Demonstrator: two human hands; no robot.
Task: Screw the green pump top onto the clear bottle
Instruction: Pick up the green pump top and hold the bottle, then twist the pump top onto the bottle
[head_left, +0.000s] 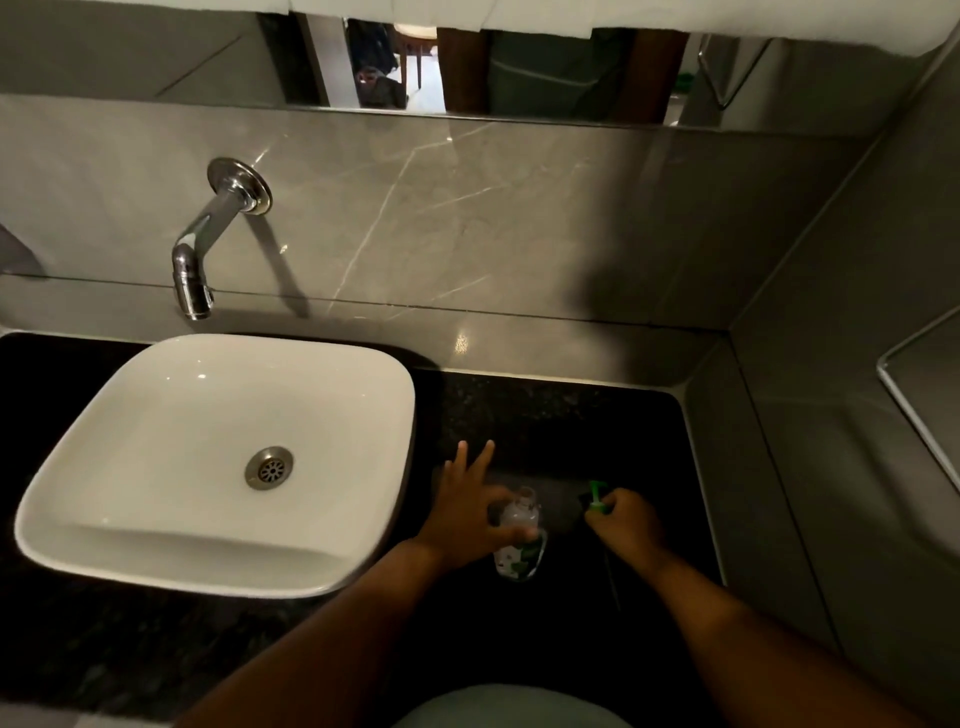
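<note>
Two bare forearms are reaching in from the 6 o'clock edge over a dark speckled worktop. The left hand is steadying the clear bottle, thumb and forefinger curling around its body while the other fingers are fanning out straight toward 12 o'clock. The bottle is standing upright just right of centre, its neck open and uncapped, a green-and-white label showing low on its side. At its 3 o'clock, near but apart, the right hand is closing in a fist around the green pump top, whose nozzle end is poking out above the knuckles; whether the pump is touching the worktop cannot be told. At the bottle's 9 o'clock a white square basin is sitting on the worktop, its metal drain showing. Beyond it a chrome spout is jutting from the grey marble wall, with a mirror strip running above.
</note>
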